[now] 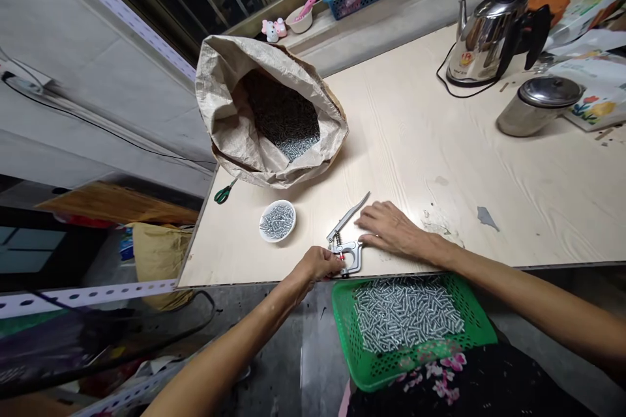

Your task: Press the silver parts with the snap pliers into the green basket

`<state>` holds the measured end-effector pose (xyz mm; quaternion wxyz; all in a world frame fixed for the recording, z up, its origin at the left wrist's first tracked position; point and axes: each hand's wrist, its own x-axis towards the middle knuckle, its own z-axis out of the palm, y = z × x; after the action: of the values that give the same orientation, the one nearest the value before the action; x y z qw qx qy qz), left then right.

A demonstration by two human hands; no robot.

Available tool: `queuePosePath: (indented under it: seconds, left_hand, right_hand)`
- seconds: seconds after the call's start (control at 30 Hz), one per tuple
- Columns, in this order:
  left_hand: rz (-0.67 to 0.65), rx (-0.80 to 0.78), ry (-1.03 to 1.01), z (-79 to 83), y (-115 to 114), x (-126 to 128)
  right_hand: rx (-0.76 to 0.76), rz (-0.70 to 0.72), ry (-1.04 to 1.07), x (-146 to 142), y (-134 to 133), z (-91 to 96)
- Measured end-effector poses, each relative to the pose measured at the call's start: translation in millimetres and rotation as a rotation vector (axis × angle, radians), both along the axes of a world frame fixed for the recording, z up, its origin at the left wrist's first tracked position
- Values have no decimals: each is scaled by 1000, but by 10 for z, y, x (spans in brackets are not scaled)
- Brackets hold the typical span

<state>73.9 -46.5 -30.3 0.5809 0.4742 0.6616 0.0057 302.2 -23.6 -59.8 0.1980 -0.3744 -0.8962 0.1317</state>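
Near the table's front edge lie hand-press snap pliers [353, 259], with a grey frame, a spring and a long lever raised to the back right. My left hand [319, 264] is at the left side of their jaw, thumb and fingers pinched together; whatever they hold is too small to make out. My right hand [388, 227] rests on the right, fingers stretched out towards the lever and frame, with nothing visible in it. Left of the pliers stands a white bowl [278, 221] of small metal pieces. A green basket [364, 374] of similar silvery pieces sits below the table edge.
A large open sack [274, 172] with more metal pieces stands at the back left. Green-handled scissors [223, 193] lie by the left edge. An electric kettle [482, 45], a lidded metal canister [531, 107] and packets occupy the back right. A grey scrap [487, 218] lies on the table [405, 143].
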Motion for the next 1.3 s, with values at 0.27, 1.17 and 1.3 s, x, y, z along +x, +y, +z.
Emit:
queuePosePath:
  seconds: [0.27, 1.17, 1.3]
  left_hand:
    - [20, 53, 14, 14, -68, 17]
    - [-799, 918, 405, 23, 245, 548]
    - [-757, 908, 393, 26, 133, 588]
  right_hand:
    - [-64, 99, -184, 115, 388, 28]
    - [-11, -23, -198, 183, 104, 119]
    - [27, -27, -183, 122, 10, 19]
